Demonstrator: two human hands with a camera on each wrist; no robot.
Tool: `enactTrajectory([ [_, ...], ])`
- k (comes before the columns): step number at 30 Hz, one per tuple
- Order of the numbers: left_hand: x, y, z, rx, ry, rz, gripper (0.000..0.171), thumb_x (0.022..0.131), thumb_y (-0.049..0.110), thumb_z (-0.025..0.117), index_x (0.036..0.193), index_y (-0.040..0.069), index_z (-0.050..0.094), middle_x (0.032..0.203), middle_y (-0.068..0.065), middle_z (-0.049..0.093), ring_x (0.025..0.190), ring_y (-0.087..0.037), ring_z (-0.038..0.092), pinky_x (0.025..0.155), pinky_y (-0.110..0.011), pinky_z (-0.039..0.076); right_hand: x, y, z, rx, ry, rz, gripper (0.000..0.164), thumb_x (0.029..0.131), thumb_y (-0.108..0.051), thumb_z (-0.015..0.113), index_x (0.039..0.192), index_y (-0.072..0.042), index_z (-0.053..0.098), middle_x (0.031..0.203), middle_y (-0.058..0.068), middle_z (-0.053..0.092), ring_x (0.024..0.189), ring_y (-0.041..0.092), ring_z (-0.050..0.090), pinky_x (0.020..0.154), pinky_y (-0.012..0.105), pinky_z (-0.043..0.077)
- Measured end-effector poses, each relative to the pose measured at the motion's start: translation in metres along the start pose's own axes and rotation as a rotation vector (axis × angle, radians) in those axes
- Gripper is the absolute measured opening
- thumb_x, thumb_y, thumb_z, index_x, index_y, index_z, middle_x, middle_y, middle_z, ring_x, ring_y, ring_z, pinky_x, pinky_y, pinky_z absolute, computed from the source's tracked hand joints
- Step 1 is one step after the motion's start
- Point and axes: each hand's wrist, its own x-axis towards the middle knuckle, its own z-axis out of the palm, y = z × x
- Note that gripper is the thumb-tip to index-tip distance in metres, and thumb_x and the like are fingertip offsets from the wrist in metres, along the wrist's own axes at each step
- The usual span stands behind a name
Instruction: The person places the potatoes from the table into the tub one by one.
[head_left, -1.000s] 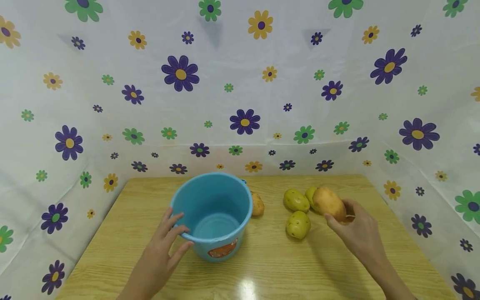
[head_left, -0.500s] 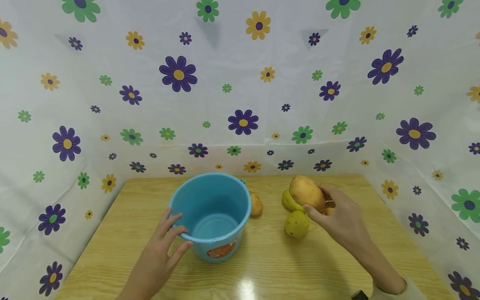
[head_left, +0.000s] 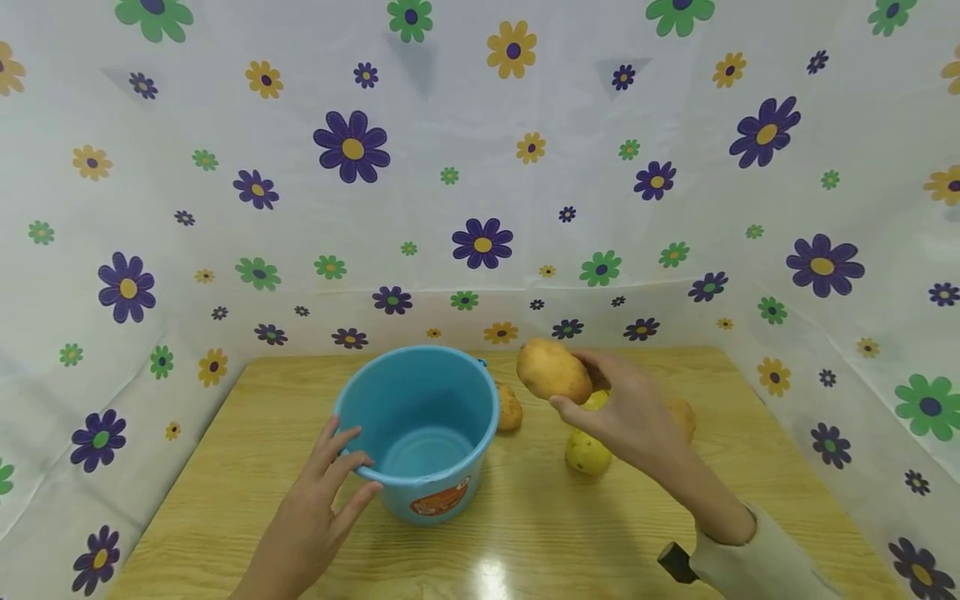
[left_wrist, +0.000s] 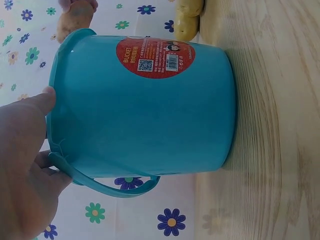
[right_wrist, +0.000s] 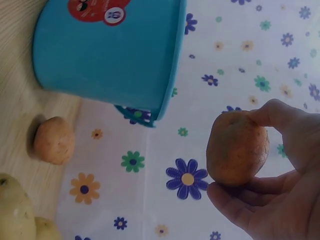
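Observation:
A blue plastic bucket [head_left: 468,471] stands upright on the wooden table. My left hand [head_left: 307,500] grips its near-left rim, thumb outside and fingers over the edge; in the left wrist view the handle [left_wrist: 112,190] hangs down beside the fingers. My right hand [head_left: 630,408] holds a large tan potato [head_left: 551,371] in the air to the right of the bucket, pinched between thumb and fingers. Nothing lies on the bucket's visible floor. Below the right hand are yellow-green, smooth, roundish pieces of produce [head_left: 587,454], partly hidden; their kind is unclear.
Close to the bucket's right side lies another potato [head_left: 509,408]. One more tan potato [head_left: 682,417] shows behind the right wrist. A flower-printed white sheet [head_left: 420,192] surrounds the table [head_left: 247,433] at the back and sides. A small dark block [head_left: 677,562] sits at the right sleeve.
The right hand has carried its potato leftward and slightly up, from above the right-hand produce toward the bucket. The left hand has kept its hold on the rim.

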Motion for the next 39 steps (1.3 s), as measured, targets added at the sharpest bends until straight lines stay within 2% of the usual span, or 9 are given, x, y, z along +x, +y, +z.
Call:
enactTrajectory([
  [7, -0.001, -0.001, 0.000, 0.006, -0.007, 0.001, 0.028, 0.091, 0.016, 0.081, 0.113, 0.018, 0.063, 0.148, -0.014, 0.051, 0.150, -0.046, 0.030, 0.093, -0.061, 0.054, 0.016, -0.016, 0.013, 0.041, -0.062, -0.059, 0.060, 0.086, -0.025, 0.085, 0.136, -0.002, 0.061, 0.120, 0.008, 0.069, 0.096, 0.020, 0.067, 0.080, 0.033, 0.061],
  [14, 0.000, 0.000, 0.000, 0.012, -0.009, -0.004, 0.029, 0.091, 0.016, 0.081, 0.113, 0.018, 0.063, 0.150, -0.012, 0.050, 0.150, -0.046, 0.029, 0.092, -0.061, 0.054, 0.029, -0.029, 0.026, 0.045, -0.076, -0.111, 0.057, 0.084, -0.027, 0.085, 0.130, -0.002, 0.064, 0.112, 0.004, 0.070, 0.094, 0.017, 0.066, 0.078, 0.029, 0.060],
  [20, 0.000, 0.000, 0.000, 0.016, 0.010, 0.015, 0.031, 0.089, 0.013, 0.083, 0.113, 0.017, 0.063, 0.149, -0.014, 0.051, 0.149, -0.047, 0.031, 0.091, -0.061, 0.055, 0.035, -0.036, 0.039, 0.068, -0.116, -0.128, 0.057, 0.085, -0.025, 0.087, 0.130, -0.001, 0.063, 0.113, 0.005, 0.069, 0.094, 0.016, 0.065, 0.079, 0.029, 0.061],
  [25, 0.000, -0.001, 0.001, 0.014, 0.001, 0.009, 0.030, 0.090, 0.014, 0.082, 0.113, 0.016, 0.063, 0.149, -0.015, 0.051, 0.149, -0.047, 0.030, 0.093, -0.063, 0.053, 0.038, -0.042, 0.050, 0.089, -0.158, -0.128, 0.059, 0.085, -0.027, 0.086, 0.133, -0.003, 0.063, 0.113, 0.003, 0.068, 0.093, 0.016, 0.062, 0.077, 0.030, 0.061],
  [33, -0.001, -0.002, 0.001, 0.031, -0.001, -0.008, 0.029, 0.090, 0.016, 0.082, 0.113, 0.015, 0.064, 0.149, -0.015, 0.050, 0.149, -0.047, 0.029, 0.093, -0.066, 0.051, 0.045, -0.049, 0.075, 0.055, -0.204, -0.152, 0.057, 0.087, -0.035, 0.083, 0.130, -0.003, 0.064, 0.111, 0.003, 0.069, 0.089, 0.014, 0.061, 0.072, 0.025, 0.057],
  [39, 0.000, -0.002, 0.003, 0.024, 0.004, 0.004, 0.029, 0.090, 0.017, 0.082, 0.113, 0.015, 0.064, 0.149, -0.014, 0.051, 0.149, -0.048, 0.029, 0.094, -0.068, 0.050, 0.048, -0.053, 0.087, 0.037, -0.253, -0.147, 0.056, 0.087, -0.035, 0.084, 0.128, -0.002, 0.064, 0.109, 0.004, 0.069, 0.087, 0.013, 0.061, 0.070, 0.024, 0.055],
])
